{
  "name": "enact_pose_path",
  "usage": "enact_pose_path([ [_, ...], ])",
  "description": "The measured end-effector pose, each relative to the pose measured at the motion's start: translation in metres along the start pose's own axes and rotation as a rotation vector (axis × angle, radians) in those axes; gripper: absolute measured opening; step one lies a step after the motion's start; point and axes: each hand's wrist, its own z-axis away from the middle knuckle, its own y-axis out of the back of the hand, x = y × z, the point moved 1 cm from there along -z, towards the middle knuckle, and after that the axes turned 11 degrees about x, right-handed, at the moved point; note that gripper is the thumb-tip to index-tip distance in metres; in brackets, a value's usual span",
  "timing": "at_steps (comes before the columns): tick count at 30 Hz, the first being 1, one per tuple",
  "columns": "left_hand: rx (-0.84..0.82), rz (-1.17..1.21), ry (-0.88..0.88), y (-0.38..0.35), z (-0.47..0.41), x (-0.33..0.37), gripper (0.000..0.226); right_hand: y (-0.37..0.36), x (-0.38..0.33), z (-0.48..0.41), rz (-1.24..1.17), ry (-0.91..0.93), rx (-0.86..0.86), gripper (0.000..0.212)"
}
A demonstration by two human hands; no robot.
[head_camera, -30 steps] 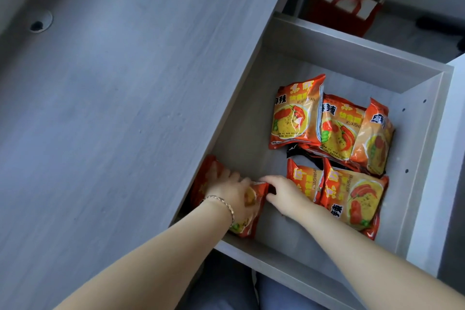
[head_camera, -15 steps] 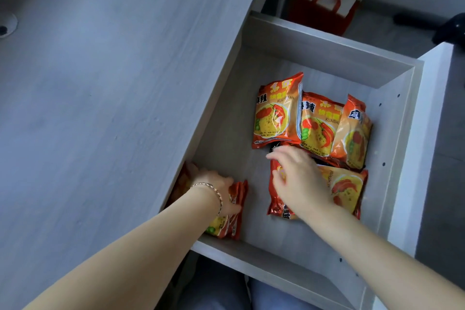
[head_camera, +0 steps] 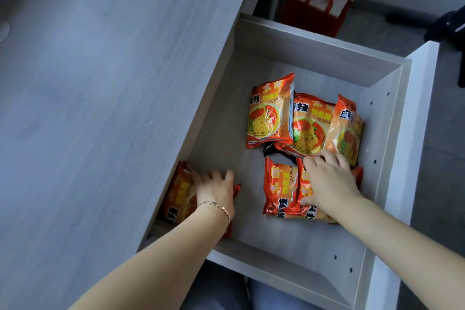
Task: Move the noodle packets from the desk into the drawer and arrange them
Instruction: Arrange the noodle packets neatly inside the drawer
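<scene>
Since a moment ago your right hand (head_camera: 329, 181) slid onto the front packets (head_camera: 284, 189), fingers spread flat; your left hand (head_camera: 216, 189) presses the corner packet (head_camera: 178, 194), grip spread.

Both hands rest on noodle packets inside the open drawer (head_camera: 314, 40).

The left hand (head_camera: 216, 190) lies flat on a packet (head_camera: 177, 194) half tucked under the grey surface (head_camera: 100, 108) at the drawer's left edge. The right hand (head_camera: 329, 181) spreads over two overlapping packets (head_camera: 281, 189) near the middle. Three more packets (head_camera: 271, 111) lie side by side farther back, overlapping. A red paper bag (head_camera: 314, 15) stands on the floor beyond.
</scene>
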Motion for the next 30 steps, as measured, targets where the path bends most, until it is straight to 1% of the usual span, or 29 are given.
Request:
enact_pose_path([
  [1, 0.034, 0.036, -0.018, 0.001, 0.002, 0.0, 0.071, 0.001, 0.0, 0.0, -0.009, 0.002, -0.005, 0.069],
  [2, 0.086, 0.088, -0.033, 0.003, 0.004, -0.001, 0.072, 0.003, 0.002, 0.0, -0.034, 0.006, 0.004, 0.057],
  [4, 0.207, 0.221, -0.034, 0.008, 0.009, -0.005, 0.071, 0.006, 0.009, 0.001, -0.103, -0.003, 0.057, 0.022],
  [5, 0.259, 0.286, -0.018, 0.009, 0.014, -0.01, 0.068, 0.011, 0.012, 0.001, -0.142, -0.01, 0.071, 0.014],
  [7, 0.309, 0.354, -0.016, 0.007, 0.025, -0.023, 0.065, 0.022, 0.011, 0.002, -0.206, 0.003, 0.088, 0.02],
  [8, 0.297, 0.364, -0.028, 0.002, 0.03, -0.03, 0.066, 0.028, 0.007, 0.002, -0.271, 0.008, 0.137, 0.022],
  [11, 0.219, 0.395, -0.009, -0.013, 0.036, -0.052, 0.072, 0.057, -0.02, -0.013, -0.507, 0.013, 0.443, 0.018],
  [12, 0.205, 0.413, 0.012, -0.016, 0.036, -0.057, 0.075, 0.067, -0.033, -0.023, -0.546, 0.015, 0.517, 0.016],
  [13, 0.194, 0.437, 0.035, -0.019, 0.037, -0.06, 0.077, 0.074, -0.049, -0.035, -0.556, 0.02, 0.549, 0.015],
  [15, 0.197, 0.46, 0.063, -0.023, 0.038, -0.063, 0.079, 0.077, -0.081, -0.062, -0.546, 0.036, 0.532, 0.013],
  [17, 0.213, 0.447, 0.081, -0.026, 0.038, -0.062, 0.081, 0.068, -0.11, -0.087, -0.508, 0.043, 0.472, 0.012],
  [18, 0.214, 0.443, 0.085, -0.027, 0.038, -0.062, 0.082, 0.062, -0.122, -0.095, -0.494, 0.042, 0.427, 0.016],
  [19, 0.214, 0.443, 0.089, -0.027, 0.038, -0.061, 0.082, 0.055, -0.132, -0.102, -0.51, 0.036, 0.363, 0.022],
  [22, 0.208, 0.446, 0.097, -0.027, 0.038, -0.061, 0.082, 0.037, -0.145, -0.11, -0.674, -0.016, 0.119, 0.035],
  [24, 0.195, 0.449, 0.095, -0.027, 0.038, -0.062, 0.082, 0.024, -0.141, -0.107, -0.603, -0.12, 0.089, 0.044],
  [26, 0.189, 0.449, 0.102, -0.027, 0.039, -0.061, 0.081, 0.011, -0.131, -0.097, -0.46, -0.229, 0.058, 0.06],
  [28, 0.19, 0.444, 0.104, -0.027, 0.038, -0.061, 0.082, -0.001, -0.126, -0.086, -0.429, -0.237, -0.001, 0.07],
  [30, 0.193, 0.441, 0.104, -0.029, 0.038, -0.061, 0.082, -0.009, -0.126, -0.084, -0.497, -0.206, 0.016, 0.068],
])
